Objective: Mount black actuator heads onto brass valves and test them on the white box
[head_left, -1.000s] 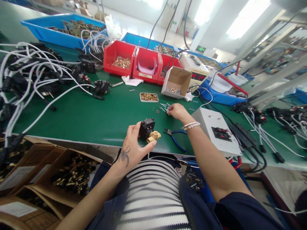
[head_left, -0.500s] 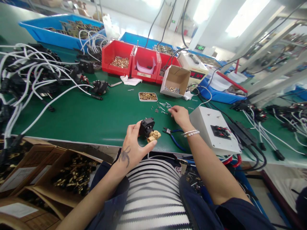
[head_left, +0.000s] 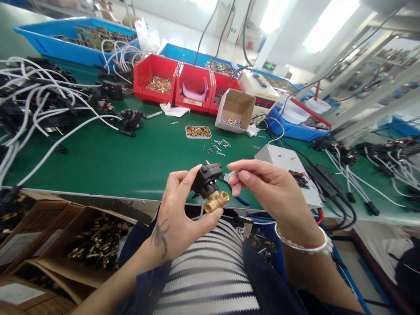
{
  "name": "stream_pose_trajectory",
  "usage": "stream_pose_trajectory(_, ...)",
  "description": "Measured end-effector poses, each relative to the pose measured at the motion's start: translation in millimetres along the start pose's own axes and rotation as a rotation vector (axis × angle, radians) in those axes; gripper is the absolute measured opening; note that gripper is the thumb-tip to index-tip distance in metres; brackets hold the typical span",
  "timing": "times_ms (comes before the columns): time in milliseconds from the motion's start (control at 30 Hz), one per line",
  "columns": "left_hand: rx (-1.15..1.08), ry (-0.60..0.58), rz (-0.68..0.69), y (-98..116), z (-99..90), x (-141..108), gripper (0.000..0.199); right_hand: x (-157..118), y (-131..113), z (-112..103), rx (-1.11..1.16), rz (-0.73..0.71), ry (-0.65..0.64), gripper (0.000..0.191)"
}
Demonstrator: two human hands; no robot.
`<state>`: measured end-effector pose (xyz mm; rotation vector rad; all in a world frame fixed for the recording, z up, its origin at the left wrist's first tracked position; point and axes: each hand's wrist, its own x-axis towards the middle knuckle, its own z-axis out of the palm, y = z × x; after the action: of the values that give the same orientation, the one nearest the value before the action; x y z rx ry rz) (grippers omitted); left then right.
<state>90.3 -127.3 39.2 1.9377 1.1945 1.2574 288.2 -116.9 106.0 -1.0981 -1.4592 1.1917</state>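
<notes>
a black-and-brass valve unit [head_left: 208,180] is held up in the left hand [head_left: 177,214], over the near edge of the worktop [head_left: 147,162]. that hand is part-way curled: its fingers lie along the far side of the black housing and its thumb reaches under the brass fitting [head_left: 216,202], which points toward the right hand [head_left: 269,188]. the right hand is just beside the unit, apart from it, with thumb and forefinger nearly meeting on a small silvery piece [head_left: 233,174]; most of the piece is covered, so its exact shape cannot be told.

below the right hand, partly hidden by it, lie blue-handled pliers [head_left: 243,201]. beyond the fingertips of both hands, loose wire clips [head_left: 220,146] are scattered with a few tiny dark pins [head_left: 210,151]. just past these sits a shallow tin [head_left: 198,132] of small brass pieces, and to its right a tilted cardboard box [head_left: 241,107] with small metal parts inside. farther out from the hands, three red bins stand in a row, the leftmost red bin [head_left: 141,83] holding brass-coloured bits.

a pale grey box [head_left: 278,155] with a black socket is behind the right hand, partly covered by it. well to the left of the left hand, white cables [head_left: 49,103] tangle among black plugs. lower down on that side, an open carton [head_left: 62,251] holds many black-and-brass parts.
</notes>
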Motion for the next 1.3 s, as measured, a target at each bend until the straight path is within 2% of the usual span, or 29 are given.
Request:
stream_pose_trajectory(133, 0.044, 0.004, 0.078, 9, -4.5, -2, 0.072, -12, -16, 7, -0.109, -0.015, 0.017, 0.007)
stream_pose_trajectory(333, 0.116, 0.014, 0.178, 20, -11.6, -4, 0.069, -21, -30, 13, -0.521, -0.275, 0.009, 0.011)
stream_pose_trajectory(600, 0.114, -0.005, 0.192, 26, -12.5, -4, 0.067, -26, -43, 15, -0.820, -0.434, -0.033, 0.012)
stream_pose_trajectory(833, 0.114, -0.026, 0.203, 27, -14.5, -3, 0.068, -23, -45, 13, -0.881, -0.447, -0.095, 0.013)
stream_pose_trajectory(1067, 0.117, -0.051, 0.198, 25, -15.2, -3, 0.070, -19, -44, 14, -0.849, -0.558, -0.199, 0.016)
stream_pose_trajectory(1133, 0.106, -0.065, 0.194, 25, -14.6, -3, 0.071, -20, -41, 15, -0.817, -0.548, -0.184, 0.015)
stream_pose_trajectory(1300, 0.067, -0.075, 0.177, 25, -14.4, -5, 0.072, -21, -32, 16, -0.713, -0.438, -0.053, 0.011)
